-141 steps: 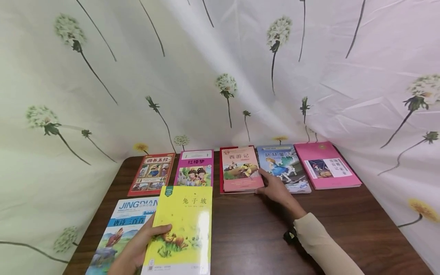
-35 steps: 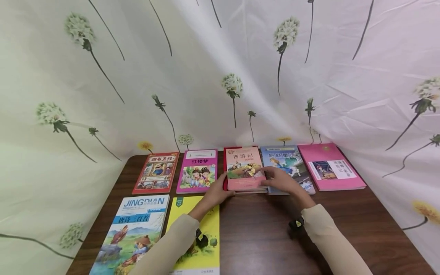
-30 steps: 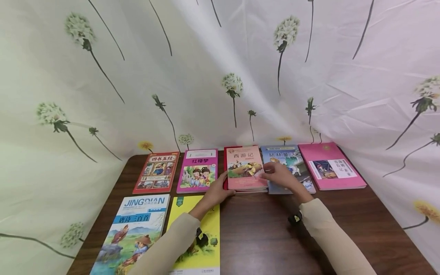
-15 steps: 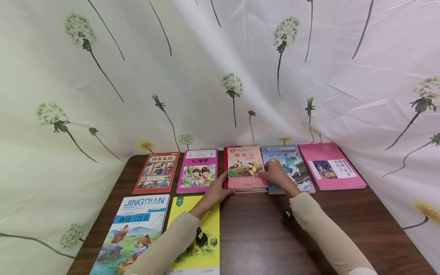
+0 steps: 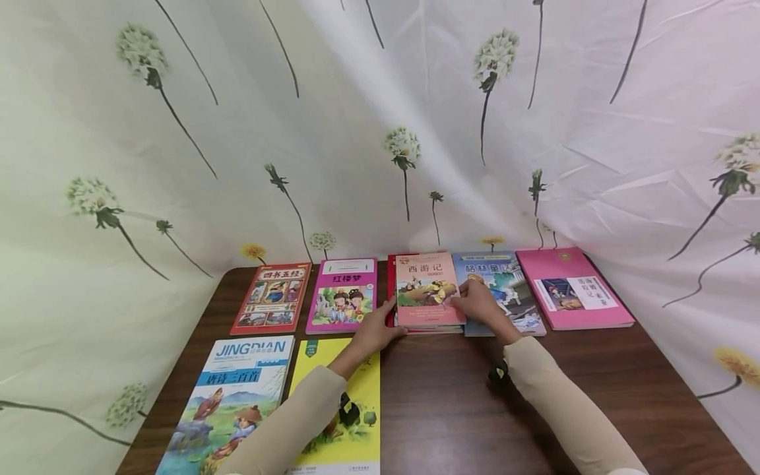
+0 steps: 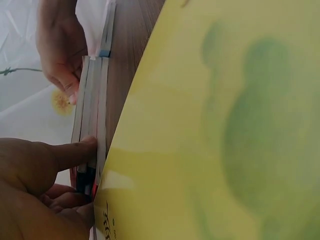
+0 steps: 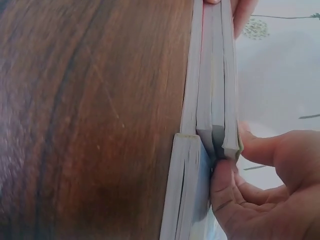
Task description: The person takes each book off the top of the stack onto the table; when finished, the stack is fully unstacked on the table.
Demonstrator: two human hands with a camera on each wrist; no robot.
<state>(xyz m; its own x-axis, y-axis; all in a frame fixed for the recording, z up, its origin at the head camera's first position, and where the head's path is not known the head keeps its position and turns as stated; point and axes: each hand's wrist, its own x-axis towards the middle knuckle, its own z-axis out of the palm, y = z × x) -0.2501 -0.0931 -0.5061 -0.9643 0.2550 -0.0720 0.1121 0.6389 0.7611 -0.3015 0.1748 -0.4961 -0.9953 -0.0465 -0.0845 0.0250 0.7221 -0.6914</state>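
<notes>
A salmon-pink book (image 5: 429,290) tops a stack of several books (image 7: 207,85) at the back middle of the table. My right hand (image 5: 479,307) pinches its right edge, thumb on the cover and fingers underneath, where the right wrist view shows the top book jutting past those below. At the stack's front left corner, my left hand (image 5: 371,331) grips the books, its thumb across the page edges (image 6: 90,122) and its fingers against the left side. A red cover (image 5: 391,274) shows beneath on the left. Under my left forearm lies a yellow book (image 5: 363,439).
Right of the stack lie a blue book (image 5: 512,284) and a bright pink book (image 5: 578,307). To its left are a magenta book (image 5: 342,305) and a red comic-style book (image 5: 270,297). A large blue-and-white book (image 5: 204,409) is front left. A flowered curtain (image 5: 332,165) hangs behind.
The yellow book, earlier held in my left hand, now lies on the table, and that hand has moved to the stack. My right hand has regripped and the top book has shifted slightly right.
</notes>
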